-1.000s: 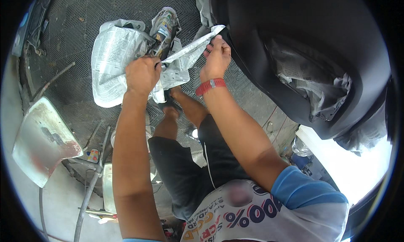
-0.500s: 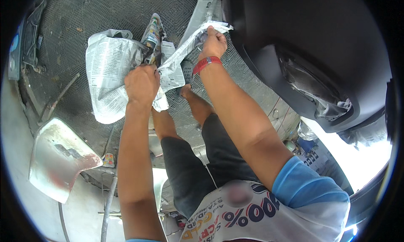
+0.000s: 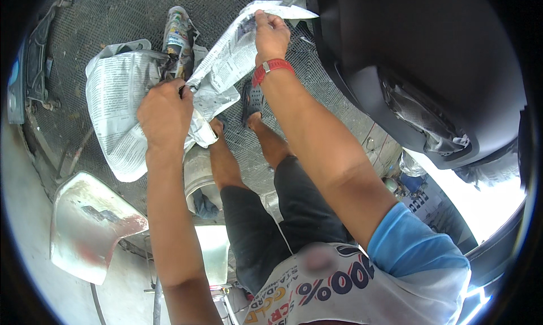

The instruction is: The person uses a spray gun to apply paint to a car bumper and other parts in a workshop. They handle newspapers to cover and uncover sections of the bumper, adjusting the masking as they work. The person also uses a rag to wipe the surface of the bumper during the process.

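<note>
Printed newspaper (image 3: pixel 121 93) hangs in crumpled sheets around a dark object (image 3: pixel 168 67), mostly hidden, whose kind I cannot make out. My left hand (image 3: pixel 166 107) is closed on the gathered paper at the middle of the bundle. Up and to the right, my right hand (image 3: pixel 272 37) pinches the upper edge of a loose newspaper flap (image 3: pixel 229 56). That flap stretches slantwise between the two hands. A colourful printed roll of paper (image 3: pixel 177 36) sticks up beyond my left hand.
A large matte black car bumper (image 3: pixel 418 36) fills the right side. Below the bundle stands a grey bucket (image 3: pixel 198 169) with dark cloth in it. A pale, scuffed panel (image 3: pixel 93 217) is at lower left. Dark textured matting (image 3: pixel 136 14) covers the floor.
Both hands have moved left with the newspaper, the right one also upward. The flap between them is spread wider. The bucket has come into view below the bundle.
</note>
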The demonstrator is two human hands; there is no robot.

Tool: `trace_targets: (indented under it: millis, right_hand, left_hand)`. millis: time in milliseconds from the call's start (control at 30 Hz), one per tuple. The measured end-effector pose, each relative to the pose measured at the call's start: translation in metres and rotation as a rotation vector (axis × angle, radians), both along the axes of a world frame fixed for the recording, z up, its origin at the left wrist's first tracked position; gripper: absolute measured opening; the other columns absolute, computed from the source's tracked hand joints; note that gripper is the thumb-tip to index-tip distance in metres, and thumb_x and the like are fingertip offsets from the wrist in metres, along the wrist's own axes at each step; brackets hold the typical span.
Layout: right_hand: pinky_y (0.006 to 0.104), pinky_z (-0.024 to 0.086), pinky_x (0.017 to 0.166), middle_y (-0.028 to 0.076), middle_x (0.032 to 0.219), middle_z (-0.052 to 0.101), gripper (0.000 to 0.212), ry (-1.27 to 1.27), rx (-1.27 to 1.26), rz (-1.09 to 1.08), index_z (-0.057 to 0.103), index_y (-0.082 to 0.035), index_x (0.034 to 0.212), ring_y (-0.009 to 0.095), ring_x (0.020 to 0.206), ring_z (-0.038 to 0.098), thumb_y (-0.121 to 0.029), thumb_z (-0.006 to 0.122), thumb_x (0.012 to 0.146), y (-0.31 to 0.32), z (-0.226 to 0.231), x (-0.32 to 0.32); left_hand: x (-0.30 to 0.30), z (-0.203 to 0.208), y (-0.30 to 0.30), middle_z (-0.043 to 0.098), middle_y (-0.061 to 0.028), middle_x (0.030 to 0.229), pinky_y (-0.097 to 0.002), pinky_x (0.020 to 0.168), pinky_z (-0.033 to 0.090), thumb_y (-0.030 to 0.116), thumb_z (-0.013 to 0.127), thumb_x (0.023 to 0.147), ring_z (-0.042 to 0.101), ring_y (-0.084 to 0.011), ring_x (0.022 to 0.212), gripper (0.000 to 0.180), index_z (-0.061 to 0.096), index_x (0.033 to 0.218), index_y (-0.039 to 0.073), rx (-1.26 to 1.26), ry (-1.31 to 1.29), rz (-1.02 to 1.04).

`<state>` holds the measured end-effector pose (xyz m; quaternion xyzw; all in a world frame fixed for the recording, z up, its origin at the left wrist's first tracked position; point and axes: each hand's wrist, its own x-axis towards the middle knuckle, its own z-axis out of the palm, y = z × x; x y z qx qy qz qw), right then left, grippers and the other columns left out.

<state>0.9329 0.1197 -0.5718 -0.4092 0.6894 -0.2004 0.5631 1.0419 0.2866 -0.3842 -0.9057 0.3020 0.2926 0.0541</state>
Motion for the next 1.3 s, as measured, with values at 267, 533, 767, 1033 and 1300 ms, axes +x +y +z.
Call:
trace_targets:
  millis: [267, 533, 767, 1033, 1300]
  right_hand:
    - [0.0429, 0.056, 0.092, 0.022, 0.105, 0.079, 0.033, -0.002, -0.046, 0.236, 0.078, -0.001, 0.103, 0.035, 0.098, 0.075, -0.031, 0.084, 0.089, -0.033, 0.011, 0.030]
    - [0.0374, 0.058, 0.091, 0.020, 0.118, 0.078, 0.034, -0.215, -0.065, 0.397, 0.076, 0.001, 0.109, 0.027, 0.104, 0.075, -0.028, 0.081, 0.093, -0.066, -0.020, 0.052]
    - [0.0355, 0.055, 0.088, 0.014, 0.105, 0.080, 0.035, -0.276, -0.078, 0.459, 0.076, 0.002, 0.114, 0.020, 0.095, 0.074, -0.029, 0.076, 0.097, -0.092, -0.033, 0.064]
    - [0.0389, 0.056, 0.100, 0.021, 0.124, 0.079, 0.054, -0.301, -0.161, 0.784, 0.070, 0.004, 0.137, 0.031, 0.114, 0.076, -0.033, 0.072, 0.098, -0.119, 0.001, 0.113]
    - [0.0328, 0.057, 0.087, 0.014, 0.101, 0.076, 0.066, -0.363, 0.123, 0.784, 0.074, 0.001, 0.116, 0.018, 0.091, 0.070, -0.058, 0.086, 0.089, -0.004, 0.061, 0.093]
  left_hand:
    - [-0.003, 0.006, -0.020, 0.080, -0.0179, 0.098, -0.0491, 0.079, 0.060, 0.023, 0.079, 0.091, 0.077, -0.0401, 0.087, 0.021, 0.084, 0.106, 0.010, -0.047, -0.037, 0.042]
    - [-0.017, 0.013, -0.048, 0.080, -0.0192, 0.096, -0.0478, 0.078, 0.060, 0.023, 0.081, 0.090, 0.077, -0.0399, 0.086, 0.021, 0.085, 0.106, 0.009, -0.105, -0.084, 0.069]
    - [-0.020, 0.017, -0.063, 0.080, -0.0178, 0.094, -0.0463, 0.078, 0.060, 0.024, 0.080, 0.091, 0.077, -0.0388, 0.085, 0.022, 0.085, 0.107, 0.008, -0.194, -0.090, 0.127]
    - [-0.012, 0.006, -0.077, 0.081, -0.0145, 0.091, -0.0411, 0.072, 0.058, 0.031, 0.081, 0.093, 0.077, -0.0313, 0.073, 0.029, 0.084, 0.111, 0.008, -0.300, -0.122, 0.098]
    - [0.008, 0.110, -0.010, 0.076, -0.0155, 0.090, -0.0360, 0.076, 0.056, 0.004, 0.083, 0.087, 0.073, -0.0272, 0.080, 0.016, 0.079, 0.101, -0.001, -0.528, -0.094, 0.177]
